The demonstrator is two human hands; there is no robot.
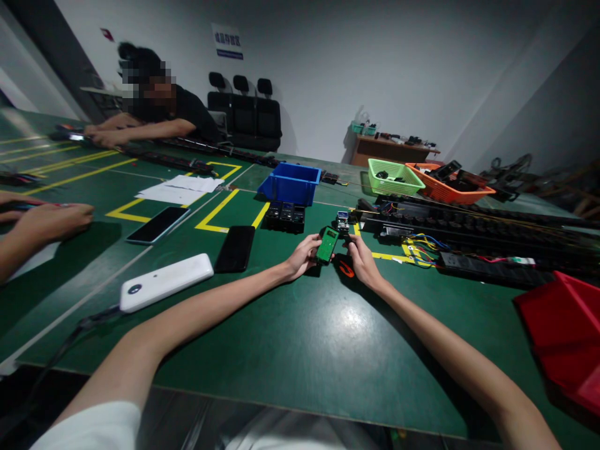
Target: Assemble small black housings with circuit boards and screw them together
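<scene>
Near the middle of the green table, my left hand [304, 255] is closed on the edge of a green circuit board [327, 245], which is tilted up with its face towards me. Just right of the board, my right hand [362, 257] is closed, its fingertips by a small dark item too small to make out. An orange looped object [346, 269] lies on the table between the hands. Behind them sits a small silver and blue part [343, 220]. Several black modules [285, 216] stand in front of a blue bin [293, 182].
Two phones [235, 249] and a white device with a cable [166, 282] lie left. Black rails with wires [487, 262], a green basket [395, 177], an orange basket [450, 184] and a red bin [562, 337] stand right. Other people's hands [51, 224] work at left.
</scene>
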